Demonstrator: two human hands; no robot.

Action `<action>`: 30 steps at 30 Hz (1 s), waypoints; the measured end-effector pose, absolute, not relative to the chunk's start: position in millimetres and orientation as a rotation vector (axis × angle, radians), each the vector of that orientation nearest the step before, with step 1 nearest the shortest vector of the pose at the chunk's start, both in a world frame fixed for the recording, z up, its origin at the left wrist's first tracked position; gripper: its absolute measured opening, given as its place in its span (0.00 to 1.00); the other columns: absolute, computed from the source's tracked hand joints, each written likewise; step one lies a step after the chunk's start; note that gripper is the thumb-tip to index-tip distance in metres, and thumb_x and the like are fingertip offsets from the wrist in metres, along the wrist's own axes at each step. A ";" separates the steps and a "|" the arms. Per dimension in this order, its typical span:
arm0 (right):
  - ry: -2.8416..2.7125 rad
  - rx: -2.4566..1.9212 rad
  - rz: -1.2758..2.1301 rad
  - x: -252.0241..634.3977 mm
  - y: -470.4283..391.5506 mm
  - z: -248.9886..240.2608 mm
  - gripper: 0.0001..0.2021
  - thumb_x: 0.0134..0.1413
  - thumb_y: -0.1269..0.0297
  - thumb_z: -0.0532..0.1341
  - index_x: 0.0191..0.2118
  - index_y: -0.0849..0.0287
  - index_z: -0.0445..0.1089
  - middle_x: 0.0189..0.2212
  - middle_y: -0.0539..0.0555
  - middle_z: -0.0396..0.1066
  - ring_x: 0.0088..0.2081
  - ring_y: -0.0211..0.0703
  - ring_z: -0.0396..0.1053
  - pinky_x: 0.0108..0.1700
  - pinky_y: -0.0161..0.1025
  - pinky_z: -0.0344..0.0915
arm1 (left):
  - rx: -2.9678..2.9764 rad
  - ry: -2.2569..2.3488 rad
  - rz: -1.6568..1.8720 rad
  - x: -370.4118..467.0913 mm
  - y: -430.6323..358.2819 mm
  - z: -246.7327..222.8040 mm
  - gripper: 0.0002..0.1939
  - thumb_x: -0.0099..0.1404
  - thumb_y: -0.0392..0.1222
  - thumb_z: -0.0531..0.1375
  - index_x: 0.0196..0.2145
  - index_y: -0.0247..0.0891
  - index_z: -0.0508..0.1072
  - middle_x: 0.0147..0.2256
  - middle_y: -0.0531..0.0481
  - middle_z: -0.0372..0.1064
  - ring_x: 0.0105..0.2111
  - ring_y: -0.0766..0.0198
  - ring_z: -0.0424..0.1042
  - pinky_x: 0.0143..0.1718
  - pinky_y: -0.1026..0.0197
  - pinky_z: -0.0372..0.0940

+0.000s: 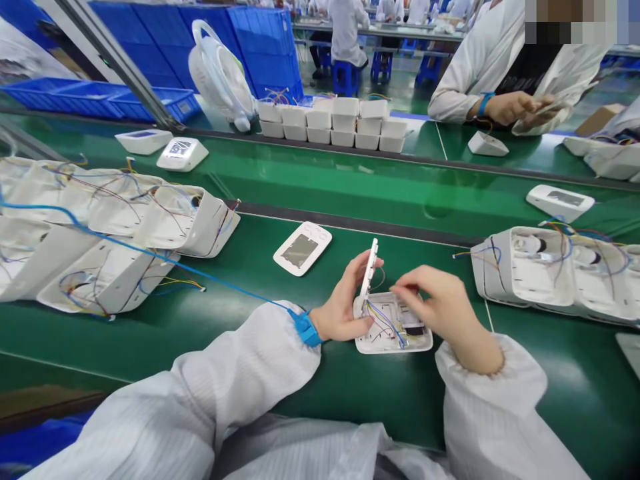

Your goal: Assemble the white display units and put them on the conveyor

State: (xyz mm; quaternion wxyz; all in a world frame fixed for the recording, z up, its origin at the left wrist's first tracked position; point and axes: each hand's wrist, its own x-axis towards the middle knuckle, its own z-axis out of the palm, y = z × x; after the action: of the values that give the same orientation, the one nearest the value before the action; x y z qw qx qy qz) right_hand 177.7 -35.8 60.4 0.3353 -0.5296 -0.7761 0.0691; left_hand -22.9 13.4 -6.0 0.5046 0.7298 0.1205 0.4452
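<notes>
On the green bench (pixel 400 400): white case (pixel 393 347) sat open, upright panel (pixel 369 270) at its left side

Room: green surface ran along the case's near side and beyond it to the dark strip (pixel 350 231) at the far edge
Left had the wider stretch; stacked housings (pixel 175 223) stood well apart, and a loose display panel (pixel 303 249) lay near, screen up, short of the strip
Right was tighter: a housing row (pixel 545 280) stood past the right hand (pixel 443 300), one lead poking out from its left end
Blue cord (pixel 200 271) ran from the left wrist strap (pixel 305 329) across to the stack, cutting through that left space

Pose: left hand (pixel 345 300) angled in from lower left, fingers behind the upright panel, thumb low over the case's left edge; it held the panel near vertical
Right hand hovered over the case's far right part, wrist bent, fingers curled and pointing left; thumb-to-fingertip gap was narrow, couldn't tell if anything was pinched
Coloured wires (pixel 390 320) ran from the panel side down into the case
</notes>
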 end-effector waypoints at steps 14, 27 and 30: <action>-2.367 -1.684 -0.021 151.9 -34.9 41.5 0.05 0.58 0.69 0.59 0.33 0.60 0.73 0.28 0.54 0.69 0.31 0.44 0.65 0.33 0.42 0.53 | 1.436 0.246 0.964 -23.7 7.8 -7.0 0.45 0.61 0.60 0.61 0.68 0.45 0.47 0.63 0.36 0.53 0.60 0.43 0.63 0.62 0.41 0.60; -2.158 -1.585 0.203 157.5 -31.8 37.3 0.08 0.63 0.63 0.61 0.34 0.57 0.77 0.32 0.53 0.74 0.35 0.43 0.70 0.37 0.39 0.62 | 1.342 0.273 0.989 -20.5 7.3 -7.4 0.43 0.61 0.65 0.59 0.66 0.42 0.53 0.62 0.36 0.56 0.61 0.44 0.62 0.64 0.42 0.57; -2.168 -1.566 0.159 157.8 -32.3 36.1 0.09 0.64 0.64 0.60 0.34 0.57 0.77 0.33 0.53 0.73 0.35 0.43 0.70 0.37 0.39 0.61 | 1.362 0.260 1.014 -19.6 9.5 -10.6 0.43 0.60 0.65 0.60 0.65 0.41 0.55 0.61 0.37 0.57 0.60 0.44 0.62 0.64 0.42 0.56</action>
State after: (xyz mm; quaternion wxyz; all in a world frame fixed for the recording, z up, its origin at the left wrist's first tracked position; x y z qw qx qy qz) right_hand 157.8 -32.3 36.1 0.2294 -0.5690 -0.7876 0.0578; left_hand -19.6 9.5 -10.6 0.6532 0.6003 0.1147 0.4470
